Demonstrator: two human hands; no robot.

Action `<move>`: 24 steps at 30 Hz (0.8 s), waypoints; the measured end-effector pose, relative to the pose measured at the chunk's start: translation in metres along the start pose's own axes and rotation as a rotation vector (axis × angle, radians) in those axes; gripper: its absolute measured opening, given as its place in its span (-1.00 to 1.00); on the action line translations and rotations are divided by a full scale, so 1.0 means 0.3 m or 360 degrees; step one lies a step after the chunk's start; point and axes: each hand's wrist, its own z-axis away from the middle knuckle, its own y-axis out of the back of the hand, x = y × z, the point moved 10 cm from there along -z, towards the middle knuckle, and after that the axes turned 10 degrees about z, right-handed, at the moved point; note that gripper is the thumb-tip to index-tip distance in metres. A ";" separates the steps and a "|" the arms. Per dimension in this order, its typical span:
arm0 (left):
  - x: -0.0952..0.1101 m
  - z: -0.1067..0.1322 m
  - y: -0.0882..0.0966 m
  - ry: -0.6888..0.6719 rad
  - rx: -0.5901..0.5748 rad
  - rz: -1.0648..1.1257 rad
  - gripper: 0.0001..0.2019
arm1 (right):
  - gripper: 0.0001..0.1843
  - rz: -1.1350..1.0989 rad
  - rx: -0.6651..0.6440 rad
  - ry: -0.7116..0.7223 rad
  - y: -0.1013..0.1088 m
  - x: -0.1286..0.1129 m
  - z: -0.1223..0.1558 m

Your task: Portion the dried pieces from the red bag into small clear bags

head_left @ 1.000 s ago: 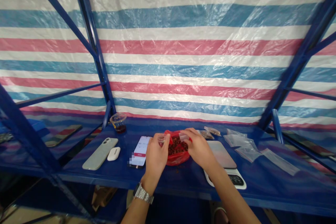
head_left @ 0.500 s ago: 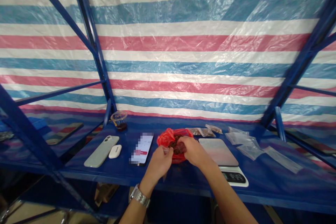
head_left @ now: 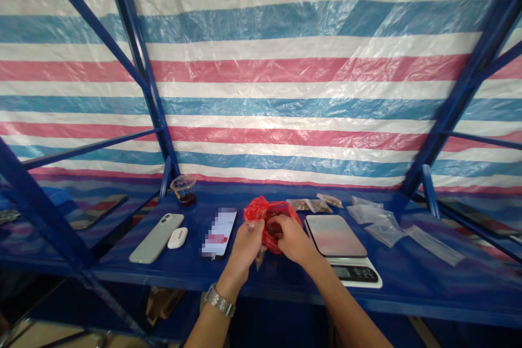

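A red plastic bag (head_left: 256, 210) lies open on the blue shelf, with brown dried pieces (head_left: 274, 223) inside. My left hand (head_left: 247, 243) is at the bag's left edge, closed on a small clear plastic bag (head_left: 260, 259) that hangs below the fingers with some brown bits in it. My right hand (head_left: 292, 238) reaches into the red bag from the right, its fingers curled together on the brown pieces; the fingertips are partly hidden. Just right of that hand stands a white kitchen scale (head_left: 336, 235) with nothing on its plate.
Behind the scale lie several filled clear bags (head_left: 319, 205); flat clear bags (head_left: 383, 225) lie to its right. At left are a phone with a lit screen (head_left: 220, 232), a pale phone (head_left: 157, 237), a white earbud case (head_left: 178, 238) and a plastic cup (head_left: 185, 190). Blue posts (head_left: 155, 103) flank the shelf.
My left hand has drawn slightly left, and the small clear bag beneath it shows more. My right hand has shifted a little left and down within the red bag. The view has moved slightly.
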 end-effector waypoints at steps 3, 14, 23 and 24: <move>0.020 -0.004 0.013 -0.0085 0.0043 -0.0152 -0.72 | -0.47 -0.0192 0.0042 -0.0048 0.007 0.027 -0.008; 0.065 0.026 -0.014 -0.0489 -0.0017 -0.0579 -0.88 | -0.60 -0.0432 0.0061 -0.0143 0.071 0.040 -0.035; 0.075 0.030 -0.037 -0.0469 -0.0043 -0.0574 -0.86 | -0.42 0.0111 0.0138 0.0408 0.129 -0.202 0.015; 0.074 0.030 -0.039 -0.0463 -0.0042 -0.0537 -0.84 | -0.40 0.0161 0.0145 0.0440 0.128 -0.216 0.020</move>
